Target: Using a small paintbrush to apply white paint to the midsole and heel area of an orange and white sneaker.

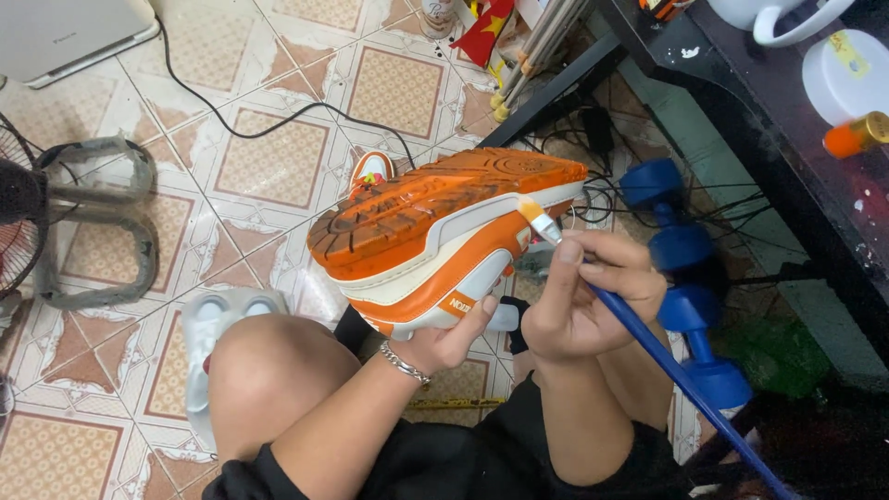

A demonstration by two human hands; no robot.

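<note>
Bare knees are seen below, above which an orange shoe (444,231) is gripped sole-up, lengthwise left to right, by the left hand (454,338), its heel edge touched by a blue-handled brush (648,343) clasped in the right hand (593,296).

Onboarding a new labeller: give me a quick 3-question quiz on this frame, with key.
1. True or false: the left hand holds the orange and white shoe sole-up.
2. What does the right hand hold? A) dumbbell B) blue-handled brush C) cup
3. Where does the brush tip touch the shoe?

Key: 1 true. 2 B. 3 On the white midsole edge, just under the orange sole, at the end nearer the blue dumbbells.
</note>
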